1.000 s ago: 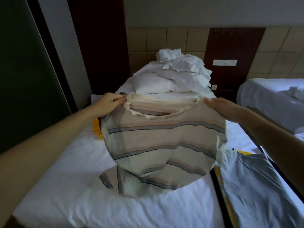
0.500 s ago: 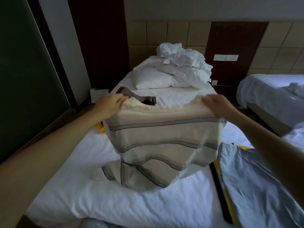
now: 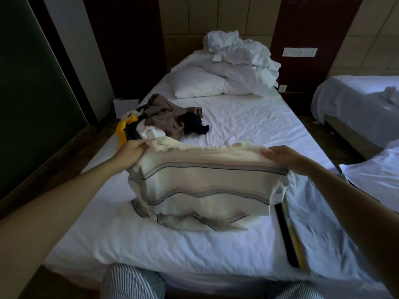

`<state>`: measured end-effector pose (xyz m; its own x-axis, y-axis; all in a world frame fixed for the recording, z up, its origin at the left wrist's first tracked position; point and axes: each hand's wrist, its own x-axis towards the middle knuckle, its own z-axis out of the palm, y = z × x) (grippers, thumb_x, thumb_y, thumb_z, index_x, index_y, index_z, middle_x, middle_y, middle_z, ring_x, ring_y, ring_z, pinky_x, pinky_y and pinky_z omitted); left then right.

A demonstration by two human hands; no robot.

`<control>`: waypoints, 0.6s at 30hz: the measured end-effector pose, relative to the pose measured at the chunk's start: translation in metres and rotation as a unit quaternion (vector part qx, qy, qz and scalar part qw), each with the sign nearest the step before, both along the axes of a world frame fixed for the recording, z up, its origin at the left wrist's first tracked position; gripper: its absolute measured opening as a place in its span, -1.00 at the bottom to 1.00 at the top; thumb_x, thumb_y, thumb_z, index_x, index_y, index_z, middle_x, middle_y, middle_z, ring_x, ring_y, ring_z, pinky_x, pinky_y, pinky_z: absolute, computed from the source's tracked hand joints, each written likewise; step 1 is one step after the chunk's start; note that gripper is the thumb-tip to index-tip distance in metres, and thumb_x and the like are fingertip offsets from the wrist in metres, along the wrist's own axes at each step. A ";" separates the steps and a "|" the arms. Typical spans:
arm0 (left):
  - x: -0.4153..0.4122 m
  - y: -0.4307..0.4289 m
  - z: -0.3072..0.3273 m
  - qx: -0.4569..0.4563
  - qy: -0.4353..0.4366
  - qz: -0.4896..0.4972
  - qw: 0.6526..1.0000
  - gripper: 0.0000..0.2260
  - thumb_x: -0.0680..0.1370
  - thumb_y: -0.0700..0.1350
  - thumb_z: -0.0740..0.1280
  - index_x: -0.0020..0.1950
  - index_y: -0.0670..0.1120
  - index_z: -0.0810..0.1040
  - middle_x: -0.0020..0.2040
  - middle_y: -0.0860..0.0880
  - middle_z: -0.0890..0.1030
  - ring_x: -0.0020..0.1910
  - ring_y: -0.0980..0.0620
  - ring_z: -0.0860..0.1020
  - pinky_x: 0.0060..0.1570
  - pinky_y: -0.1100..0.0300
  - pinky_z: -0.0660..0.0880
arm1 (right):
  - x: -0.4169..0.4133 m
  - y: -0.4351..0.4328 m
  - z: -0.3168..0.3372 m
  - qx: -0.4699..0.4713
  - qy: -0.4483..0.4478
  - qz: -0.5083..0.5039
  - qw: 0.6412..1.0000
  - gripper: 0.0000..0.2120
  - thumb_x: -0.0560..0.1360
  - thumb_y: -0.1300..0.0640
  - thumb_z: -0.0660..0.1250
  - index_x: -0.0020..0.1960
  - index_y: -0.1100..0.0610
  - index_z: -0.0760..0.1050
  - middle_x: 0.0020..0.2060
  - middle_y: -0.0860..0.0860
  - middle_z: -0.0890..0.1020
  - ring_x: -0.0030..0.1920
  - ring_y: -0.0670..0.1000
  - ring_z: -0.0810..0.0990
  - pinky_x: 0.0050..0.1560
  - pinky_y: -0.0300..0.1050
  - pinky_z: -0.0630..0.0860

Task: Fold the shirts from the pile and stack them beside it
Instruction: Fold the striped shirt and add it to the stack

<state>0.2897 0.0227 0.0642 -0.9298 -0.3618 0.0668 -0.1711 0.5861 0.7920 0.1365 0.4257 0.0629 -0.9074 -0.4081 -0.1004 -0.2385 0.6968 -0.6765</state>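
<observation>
Held between the left hand (image 3: 129, 153) and the right hand (image 3: 285, 157), the striped shirt (image 3: 207, 182): cream ground, broad pale pink-beige bands, grey stripes edged with thin dark lines. Beyond the left hand, the pile (image 3: 164, 119) shows taupe-brown on top, with black, yellow, white and navy pieces. Under both hands, the bed sheet (image 3: 248, 117) is plain white. Far beyond the hands, the pillow (image 3: 198, 85) is also white. Below the right hand lies a garment (image 3: 319, 229), pale blue-grey, with yellow and black strips along its left edge. Nearer than both hands, the trousers (image 3: 131, 283) have fine blue-and-white stripes. The headboard (image 3: 233, 22) is beige, flanked by dark red-brown.
</observation>
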 end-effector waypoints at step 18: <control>-0.112 -0.016 0.082 -0.215 -0.087 -0.064 0.971 -0.60 0.58 -0.17 0.30 -0.38 -0.09 0.20 -0.42 -0.08 0.19 -0.44 0.04 0.21 -0.44 0.22 0.10 | -0.090 -0.017 0.061 -0.161 0.141 -0.132 0.968 -0.72 0.52 0.10 0.34 -0.17 0.34 0.56 -0.42 0.05 0.48 -0.33 -0.02 0.43 -0.28 -0.14 0.29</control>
